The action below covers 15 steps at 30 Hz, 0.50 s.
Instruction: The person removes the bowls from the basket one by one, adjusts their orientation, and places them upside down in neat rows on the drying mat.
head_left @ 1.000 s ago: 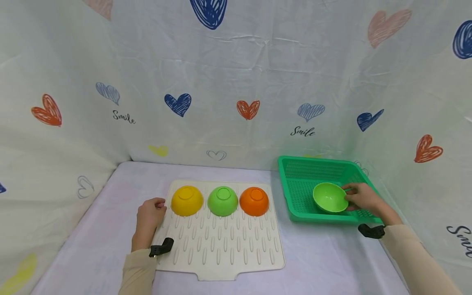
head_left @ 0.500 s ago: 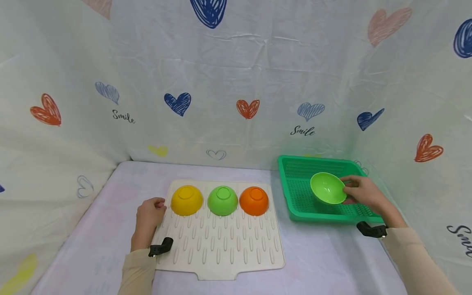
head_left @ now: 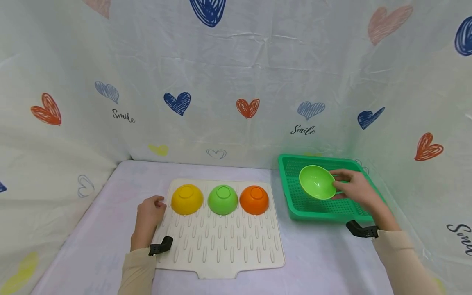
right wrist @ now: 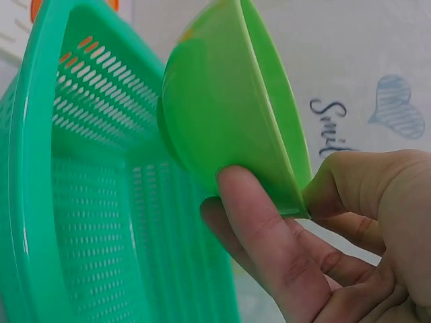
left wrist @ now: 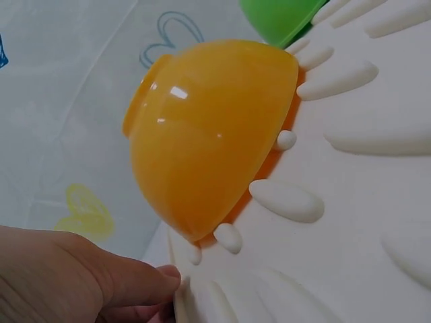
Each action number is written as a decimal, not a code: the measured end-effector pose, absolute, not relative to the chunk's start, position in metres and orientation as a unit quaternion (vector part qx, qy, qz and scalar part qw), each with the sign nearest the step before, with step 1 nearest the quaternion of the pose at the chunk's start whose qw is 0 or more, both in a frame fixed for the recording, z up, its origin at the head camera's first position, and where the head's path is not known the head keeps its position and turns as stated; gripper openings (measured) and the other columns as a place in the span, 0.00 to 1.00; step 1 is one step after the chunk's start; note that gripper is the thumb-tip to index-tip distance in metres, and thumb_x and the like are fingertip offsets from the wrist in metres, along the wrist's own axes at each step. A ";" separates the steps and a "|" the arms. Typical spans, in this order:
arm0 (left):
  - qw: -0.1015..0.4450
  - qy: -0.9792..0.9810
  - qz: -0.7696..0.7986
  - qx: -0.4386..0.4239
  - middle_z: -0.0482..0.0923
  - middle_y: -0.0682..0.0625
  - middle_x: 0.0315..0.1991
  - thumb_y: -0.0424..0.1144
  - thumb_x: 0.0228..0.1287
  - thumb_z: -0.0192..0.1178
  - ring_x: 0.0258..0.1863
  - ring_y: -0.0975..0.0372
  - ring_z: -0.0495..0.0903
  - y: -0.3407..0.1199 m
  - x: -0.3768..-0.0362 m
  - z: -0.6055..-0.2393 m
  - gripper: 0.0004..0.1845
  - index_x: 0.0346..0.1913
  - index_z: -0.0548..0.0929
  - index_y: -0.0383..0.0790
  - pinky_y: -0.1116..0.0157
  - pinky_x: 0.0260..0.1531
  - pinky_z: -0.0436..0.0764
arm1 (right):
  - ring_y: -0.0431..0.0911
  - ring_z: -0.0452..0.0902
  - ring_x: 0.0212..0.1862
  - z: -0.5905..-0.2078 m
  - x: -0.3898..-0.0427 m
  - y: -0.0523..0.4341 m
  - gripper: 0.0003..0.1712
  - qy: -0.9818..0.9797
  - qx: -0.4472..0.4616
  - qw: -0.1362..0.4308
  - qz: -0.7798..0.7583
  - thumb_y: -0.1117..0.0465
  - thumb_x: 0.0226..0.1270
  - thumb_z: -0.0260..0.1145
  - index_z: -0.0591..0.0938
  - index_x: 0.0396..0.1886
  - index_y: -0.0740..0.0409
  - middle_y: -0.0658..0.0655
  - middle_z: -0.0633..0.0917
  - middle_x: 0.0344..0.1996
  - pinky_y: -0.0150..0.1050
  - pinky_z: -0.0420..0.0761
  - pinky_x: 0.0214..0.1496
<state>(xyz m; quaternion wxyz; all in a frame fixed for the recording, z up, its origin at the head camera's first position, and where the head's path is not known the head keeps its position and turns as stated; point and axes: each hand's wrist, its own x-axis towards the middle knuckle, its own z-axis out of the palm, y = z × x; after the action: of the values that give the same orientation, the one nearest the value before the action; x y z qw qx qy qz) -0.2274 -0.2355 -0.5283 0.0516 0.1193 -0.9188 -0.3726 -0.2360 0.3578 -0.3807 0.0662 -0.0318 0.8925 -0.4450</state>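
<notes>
My right hand (head_left: 355, 189) has lifted the green bowl (head_left: 316, 182) up and left, tilted above the green basket (head_left: 295, 205), fingers pinching its rim, while my left hand (head_left: 149, 213), loosely curled, rests beside three upturned bowls on the drying mat (head_left: 221, 250).

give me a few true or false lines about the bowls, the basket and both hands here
1. The right hand grips a green bowl by its rim. True.
2. That bowl rests flat on the floor of the basket. False: it is lifted and tilted above the basket.
3. Three bowls lie upside down on the mat: yellow, green, orange. True.
4. The left hand holds the yellow bowl. False: it rests at the mat's left edge beside that bowl, holding nothing.
5. The basket stands left of the mat. False: it stands to the right.
</notes>
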 end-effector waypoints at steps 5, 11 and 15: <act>0.047 -0.920 -0.373 0.114 0.82 0.30 0.50 0.35 0.74 0.57 0.45 0.42 0.82 -0.234 -0.226 -0.522 0.22 0.64 0.77 0.26 0.44 0.49 0.84 | 0.50 0.90 0.38 -0.383 -0.236 0.338 0.31 0.886 -0.038 0.064 -0.458 0.64 0.78 0.57 0.64 0.75 0.71 0.79 0.74 0.61 0.44 0.91 0.40; 0.050 -0.923 -0.365 0.109 0.77 0.28 0.59 0.37 0.75 0.57 0.54 0.38 0.80 -0.228 -0.226 -0.509 0.25 0.69 0.73 0.27 0.41 0.54 0.82 | 0.53 0.90 0.41 -0.388 -0.235 0.308 0.30 0.882 -0.052 0.064 -0.464 0.65 0.76 0.58 0.67 0.75 0.68 0.77 0.75 0.62 0.45 0.91 0.39; 0.082 -0.917 -0.380 0.093 0.73 0.26 0.64 0.37 0.76 0.57 0.58 0.35 0.77 -0.225 -0.224 -0.500 0.26 0.70 0.71 0.27 0.39 0.57 0.80 | 0.55 0.90 0.41 -0.392 -0.234 0.289 0.30 0.874 -0.058 0.065 -0.478 0.66 0.75 0.58 0.69 0.74 0.66 0.76 0.76 0.62 0.46 0.91 0.39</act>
<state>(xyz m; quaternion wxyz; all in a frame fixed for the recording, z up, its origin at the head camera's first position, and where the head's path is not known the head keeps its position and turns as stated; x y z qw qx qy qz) -0.2240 -0.2246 -0.4995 0.0822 0.0928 -0.9167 -0.3798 -0.2345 0.2895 -0.3921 0.0651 -0.0579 0.8739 -0.4782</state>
